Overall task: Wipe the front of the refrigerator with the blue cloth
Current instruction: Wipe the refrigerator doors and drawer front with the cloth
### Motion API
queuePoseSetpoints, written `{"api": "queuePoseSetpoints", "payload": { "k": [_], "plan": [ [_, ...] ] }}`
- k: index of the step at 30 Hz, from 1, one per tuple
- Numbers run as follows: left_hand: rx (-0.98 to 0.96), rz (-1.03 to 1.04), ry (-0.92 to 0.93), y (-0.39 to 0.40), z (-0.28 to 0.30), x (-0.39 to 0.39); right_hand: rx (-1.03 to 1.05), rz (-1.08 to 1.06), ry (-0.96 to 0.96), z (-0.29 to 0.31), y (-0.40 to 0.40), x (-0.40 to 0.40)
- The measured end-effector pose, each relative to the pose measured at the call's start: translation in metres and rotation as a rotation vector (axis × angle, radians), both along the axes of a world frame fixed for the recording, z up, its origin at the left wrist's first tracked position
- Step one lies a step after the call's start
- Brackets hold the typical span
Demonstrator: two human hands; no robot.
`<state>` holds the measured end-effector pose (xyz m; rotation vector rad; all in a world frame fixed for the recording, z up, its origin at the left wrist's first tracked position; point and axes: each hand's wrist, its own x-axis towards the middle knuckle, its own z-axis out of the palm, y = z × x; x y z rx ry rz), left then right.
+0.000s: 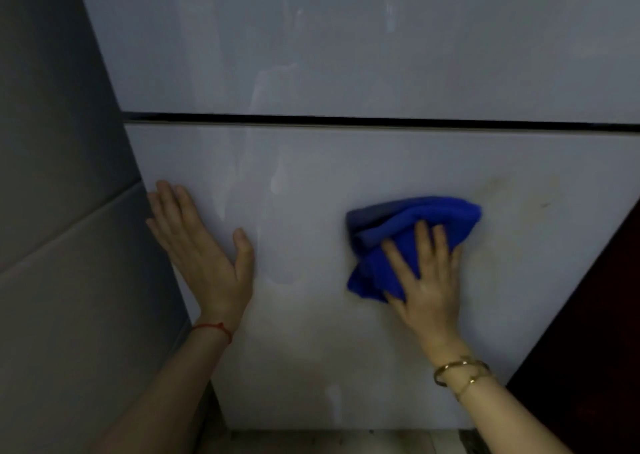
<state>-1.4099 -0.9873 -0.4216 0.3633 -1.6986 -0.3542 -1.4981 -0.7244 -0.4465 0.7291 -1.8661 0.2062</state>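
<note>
The white refrigerator front fills the view, split by a dark horizontal gap (346, 121) into an upper door (346, 37) and a lower door (304, 183). A bunched blue cloth (391, 231) lies against the lower door, right of centre. My right hand (427, 277) presses flat on the cloth, fingers spread over it. My left hand (201, 242) rests flat on the lower door near its left edge, fingers apart, holding nothing. Faint yellowish smudges (498, 190) mark the door above and right of the cloth.
A grey tiled wall (62, 211) stands close on the left of the refrigerator. A dark reddish-brown panel (595, 332) rises at the right edge. A strip of floor (329, 443) shows below the lower door.
</note>
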Motion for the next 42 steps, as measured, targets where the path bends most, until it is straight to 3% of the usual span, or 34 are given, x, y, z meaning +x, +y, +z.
{"api": "queuePoseSetpoints", "payload": {
  "k": [6, 8, 11, 12, 16, 21, 25, 28, 31, 35, 37, 39, 42],
  "plan": [
    [-0.002, -0.027, -0.003, -0.001, 0.001, 0.002, 0.193, -0.020, -0.059, -0.053, 0.032, 0.007],
    [0.002, -0.029, -0.014, -0.002, 0.001, 0.003, 0.059, -0.019, -0.094, -0.033, 0.037, 0.006],
    [0.014, -0.031, -0.028, -0.002, 0.002, 0.004, -0.250, 0.021, -0.140, 0.044, -0.003, 0.010],
    [0.008, -0.031, -0.034, -0.002, 0.002, 0.005, -0.256, 0.051, -0.120, 0.068, -0.021, 0.012],
    [-0.006, -0.031, -0.070, -0.007, 0.000, 0.007, 0.081, 0.132, 0.048, 0.078, -0.075, 0.028],
    [-0.039, -0.053, -0.096, -0.011, 0.000, 0.011, 0.169, 0.059, 0.043, 0.020, -0.023, 0.015],
    [-0.060, -0.046, -0.108, -0.015, -0.003, 0.009, -0.078, -0.025, -0.045, 0.045, 0.034, -0.001],
    [-0.055, -0.026, -0.099, -0.014, -0.004, 0.008, -0.272, 0.041, -0.109, 0.090, 0.009, 0.004],
    [-0.063, -0.029, -0.084, -0.015, -0.005, 0.007, -0.097, 0.099, -0.038, 0.096, -0.043, 0.019],
    [-0.047, -0.050, -0.108, -0.018, -0.005, 0.011, 0.101, 0.073, -0.050, 0.046, -0.050, 0.026],
    [-0.061, -0.048, -0.108, -0.019, -0.005, 0.012, 0.048, 0.027, -0.071, 0.041, -0.024, 0.021],
    [-0.065, -0.049, -0.107, -0.019, -0.004, 0.013, -0.137, 0.009, -0.109, 0.056, -0.008, 0.019],
    [-0.055, -0.047, -0.115, -0.016, -0.004, 0.013, -0.344, 0.034, -0.123, 0.097, -0.037, 0.024]
  ]
}}
